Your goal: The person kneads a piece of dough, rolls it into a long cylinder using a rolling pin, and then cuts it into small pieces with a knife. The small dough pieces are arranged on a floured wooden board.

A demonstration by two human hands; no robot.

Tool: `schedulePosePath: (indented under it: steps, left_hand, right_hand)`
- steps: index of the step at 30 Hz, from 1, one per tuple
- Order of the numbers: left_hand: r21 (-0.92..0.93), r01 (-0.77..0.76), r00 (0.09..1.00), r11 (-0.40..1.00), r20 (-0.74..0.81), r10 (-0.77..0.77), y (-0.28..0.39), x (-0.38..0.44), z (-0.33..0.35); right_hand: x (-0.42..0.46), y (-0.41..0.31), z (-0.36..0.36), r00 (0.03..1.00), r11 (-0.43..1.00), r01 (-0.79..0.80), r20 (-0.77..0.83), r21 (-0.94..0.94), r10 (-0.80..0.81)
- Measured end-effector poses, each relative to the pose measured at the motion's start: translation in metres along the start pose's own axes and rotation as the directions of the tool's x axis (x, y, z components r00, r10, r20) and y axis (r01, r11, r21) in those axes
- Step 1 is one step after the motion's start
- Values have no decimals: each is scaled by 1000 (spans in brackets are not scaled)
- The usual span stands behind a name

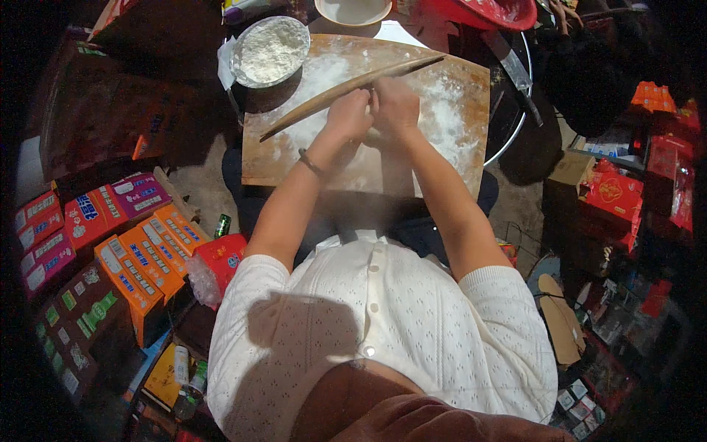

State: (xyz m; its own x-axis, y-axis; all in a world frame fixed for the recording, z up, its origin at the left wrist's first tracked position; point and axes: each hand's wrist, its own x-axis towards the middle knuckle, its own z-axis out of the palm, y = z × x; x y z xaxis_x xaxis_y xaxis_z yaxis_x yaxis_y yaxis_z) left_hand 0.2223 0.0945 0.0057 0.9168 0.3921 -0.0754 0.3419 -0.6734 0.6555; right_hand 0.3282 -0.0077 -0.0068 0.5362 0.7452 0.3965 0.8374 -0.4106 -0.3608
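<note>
My left hand (351,114) and my right hand (396,102) meet over a floured wooden board (265,171). Their fingers are curled towards each other just below a tapered wooden rolling pin (315,104), which lies slantwise across the board. A small pale piece, perhaps dough, shows between the hands; most of it is hidden by the fingers, so how each hand grips it cannot be told. White flour (444,110) is spread over the board. At the board's upper left corner stands a bowl of flour (270,51).
A cleaver (511,63) lies right of the board, beside a red basin (505,14). A pale bowl (353,11) stands beyond the board. Stacked cartons (146,248) are at the left, red packages (613,190) at the right. Another person's hand (563,16) shows at the upper right.
</note>
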Motion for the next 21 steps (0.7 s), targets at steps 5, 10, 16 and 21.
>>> schedulePosePath:
  steps: [5,10,16,21]
  left_hand:
    - [163,-77,993,984,-75,91,17,-20,1]
    - [-37,-180,960,983,-224,167,37,-76,10]
    - [-43,-7,990,999,-138,1,23,-52,13]
    - [66,87,996,994,17,-88,14,-10,0]
  right_hand:
    - [2,-2,-8,976,991,-131,172,-36,135]
    - [-57,-8,-30,972,978,208,-112,15,-205]
    - [-28,-1,-7,981,986,168,-90,-20,-169]
    - [-5,1,-1,996,997,76,-45,27,-75]
